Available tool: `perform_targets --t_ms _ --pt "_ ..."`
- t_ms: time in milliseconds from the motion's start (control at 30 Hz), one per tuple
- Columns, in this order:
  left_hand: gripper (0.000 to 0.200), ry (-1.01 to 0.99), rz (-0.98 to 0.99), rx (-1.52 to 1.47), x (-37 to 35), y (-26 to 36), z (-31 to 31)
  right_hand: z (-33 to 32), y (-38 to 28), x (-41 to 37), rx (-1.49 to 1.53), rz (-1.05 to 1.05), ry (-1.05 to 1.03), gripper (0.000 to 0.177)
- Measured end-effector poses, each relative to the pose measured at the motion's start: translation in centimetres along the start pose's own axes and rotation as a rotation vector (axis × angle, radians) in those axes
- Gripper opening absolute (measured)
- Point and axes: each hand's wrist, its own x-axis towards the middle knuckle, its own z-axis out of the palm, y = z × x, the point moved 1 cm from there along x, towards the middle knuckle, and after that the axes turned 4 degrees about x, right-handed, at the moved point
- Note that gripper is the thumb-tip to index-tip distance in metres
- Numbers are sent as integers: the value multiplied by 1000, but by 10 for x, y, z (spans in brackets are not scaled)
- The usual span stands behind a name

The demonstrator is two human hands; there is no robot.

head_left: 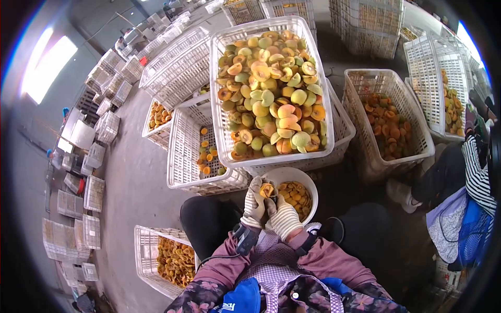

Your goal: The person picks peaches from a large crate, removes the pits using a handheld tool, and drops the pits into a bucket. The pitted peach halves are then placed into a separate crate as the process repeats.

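Observation:
Both hands wear striped work gloves and meet low in front of my body, by the near rim of a round white bucket [315, 183]. My left hand [253, 204] is closed around a halved peach [267, 190], its orange cut side upward. Against that fruit, my right hand [284, 216] is closed too; something dark shows at its fingers, too small to make out. Orange fruit pieces [295, 197] lie inside the bucket. Just beyond it, a raised white crate [222, 154] is heaped with green and yellow peach halves [266, 99].
To the left are a slatted crate [177, 180] with a few halves and a lower crate [143, 261] of orange pieces. Another crate [360, 169] of halves stands right. A co-worker's striped sleeve [479, 175] is at far right. Stacked crates [70, 240] line the left floor.

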Motion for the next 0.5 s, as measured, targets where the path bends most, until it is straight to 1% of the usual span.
perform_targets --t_ms 33,67,133,167,233,267,300,333,367,400,433,467,500 --pt "31 -81 142 284 9 -8 -19 0 1 -1 -24 -19 0 54" --pt "31 -91 136 296 14 -22 -34 1 1 0 -11 -13 8 54" --pt "31 -37 69 381 -1 -7 -18 3 2 -1 10 -16 19 52" --pt "35 -70 109 211 -9 -4 -7 9 9 1 22 -9 27 52" --pt "35 -75 121 171 -3 -11 -8 19 20 6 304 -93 22 49" --pt "34 -72 140 124 1 -13 -9 22 27 8 312 -90 32 49" --pt "31 -13 21 -23 -6 0 8 20 24 7 319 -99 36 47" --pt "31 -17 16 -18 -7 -1 5 18 21 5 324 -109 37 46" --pt "31 -87 44 49 -7 -2 -1 14 19 3 330 -106 40 46" --pt "31 -159 73 114 -6 -1 -5 7 15 1 194 -91 19 46" --pt "26 -126 -3 71 -15 13 2 0 8 -2 56 -75 -3 45" --pt "27 -115 -127 -11 16 -13 -41 -8 0 -4 58 -73 -4 45" --pt "25 -83 -205 0 15 -4 -39 -17 -11 -7 -98 -63 -41 43"
